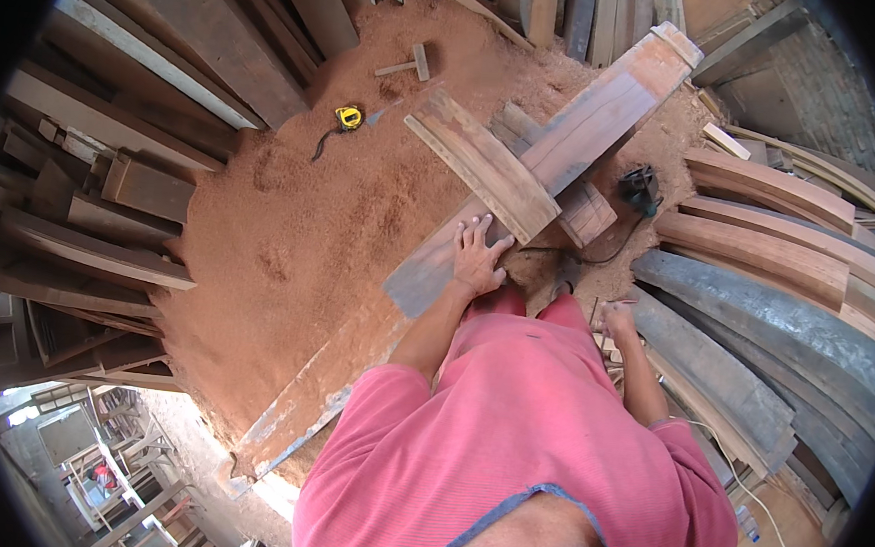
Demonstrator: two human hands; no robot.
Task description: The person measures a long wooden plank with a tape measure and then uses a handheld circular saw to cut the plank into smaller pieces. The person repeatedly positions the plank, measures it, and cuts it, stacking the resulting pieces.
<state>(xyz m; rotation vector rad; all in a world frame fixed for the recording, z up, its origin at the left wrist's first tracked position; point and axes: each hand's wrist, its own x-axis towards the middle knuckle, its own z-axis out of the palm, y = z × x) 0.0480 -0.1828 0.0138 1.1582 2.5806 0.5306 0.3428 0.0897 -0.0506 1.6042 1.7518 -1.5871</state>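
My left hand (476, 263) lies with fingers spread on a long plank (589, 122), its fingertips by the end of a short board (486, 164) that lies crosswise over the plank. Off to the right, beside my leg, my right hand (617, 321) is closed. A thin dark thing seems to stick out by its fingers, too small to name. Under the plank a wooden block (588, 215) shows. Just right of it sits a dark power tool (640, 190) with a cord trailing toward my feet.
Reddish sawdust (311, 216) covers the floor. On it lie a yellow tape measure (349, 119) and a T-shaped wooden piece (419, 63). Stacked boards (112, 193) line the left; curved timbers (759, 251) and grey planks (721, 381) crowd the right. A white cable (759, 504) runs at lower right.
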